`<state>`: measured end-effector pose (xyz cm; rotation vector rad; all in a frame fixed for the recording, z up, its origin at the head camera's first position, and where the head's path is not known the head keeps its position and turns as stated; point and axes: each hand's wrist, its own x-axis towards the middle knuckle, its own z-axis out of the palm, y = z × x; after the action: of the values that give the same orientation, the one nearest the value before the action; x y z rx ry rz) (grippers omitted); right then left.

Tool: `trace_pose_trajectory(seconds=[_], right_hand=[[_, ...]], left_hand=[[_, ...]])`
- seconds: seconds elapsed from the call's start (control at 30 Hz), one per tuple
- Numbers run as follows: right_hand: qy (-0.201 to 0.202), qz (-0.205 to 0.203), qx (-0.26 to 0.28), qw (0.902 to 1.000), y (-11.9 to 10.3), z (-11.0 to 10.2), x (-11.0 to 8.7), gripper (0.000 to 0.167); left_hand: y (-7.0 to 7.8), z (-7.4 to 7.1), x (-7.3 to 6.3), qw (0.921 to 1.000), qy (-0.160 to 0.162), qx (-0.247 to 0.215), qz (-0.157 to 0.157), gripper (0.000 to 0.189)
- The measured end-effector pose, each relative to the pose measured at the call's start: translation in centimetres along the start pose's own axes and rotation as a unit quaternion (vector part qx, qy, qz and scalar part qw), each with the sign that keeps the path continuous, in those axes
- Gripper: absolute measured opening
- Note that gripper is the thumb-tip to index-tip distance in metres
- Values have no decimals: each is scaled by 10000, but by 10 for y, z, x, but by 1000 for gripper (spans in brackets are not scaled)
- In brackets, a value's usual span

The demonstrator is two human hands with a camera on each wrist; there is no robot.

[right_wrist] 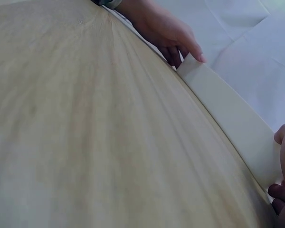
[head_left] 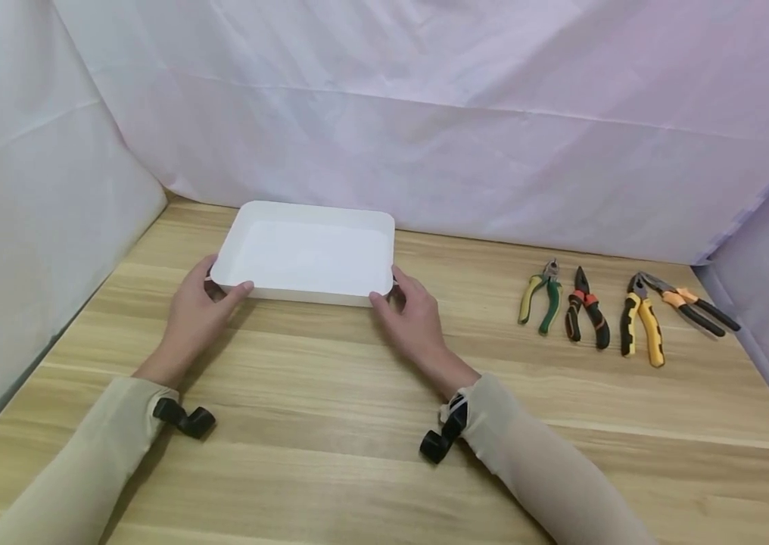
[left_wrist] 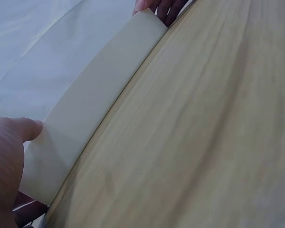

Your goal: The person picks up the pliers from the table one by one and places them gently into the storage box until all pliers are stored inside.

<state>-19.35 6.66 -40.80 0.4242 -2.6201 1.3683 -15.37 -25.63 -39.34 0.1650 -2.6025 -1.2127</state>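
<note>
A shallow white rectangular tray [head_left: 316, 253] lies at the back of the wooden table, close to the curtain. My left hand [head_left: 195, 309] grips its near left corner, thumb on the front rim and the other fingers around the side. At the near right corner my right hand [head_left: 415, 315] holds on the same way. The tray's front wall [left_wrist: 95, 95] shows low against the tabletop in the left wrist view, a thumb at each end. In the right wrist view that wall [right_wrist: 232, 114] again spans between both hands. Most fingers are hidden behind the tray's corners.
On the right of the table [head_left: 330, 424] lie green-yellow pliers [head_left: 553, 303], red-black long-nose pliers [head_left: 582, 282], yellow-black pliers [head_left: 652, 333] and orange-black pliers [head_left: 674, 300], the last two overlapping at their heads. A white curtain [head_left: 357, 136] encloses the back and sides.
</note>
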Motion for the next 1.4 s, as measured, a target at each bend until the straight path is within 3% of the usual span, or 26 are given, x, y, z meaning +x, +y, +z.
trace_pose_trajectory(seconds=[0.43,1.03,1.4], right_hand=[[112,142,-117,9998,11,-17,-3,64],[168,192,-184,9995,32,-49,-8,65],[254,248,-85,9993,40,-53,-12,64]], left_hand=[[11,20,3,9999,-18,-93,100,74],[33,51,4,9992,-259,-244,-175,85],[40,55,3,9983,-331,-339,-352,86]])
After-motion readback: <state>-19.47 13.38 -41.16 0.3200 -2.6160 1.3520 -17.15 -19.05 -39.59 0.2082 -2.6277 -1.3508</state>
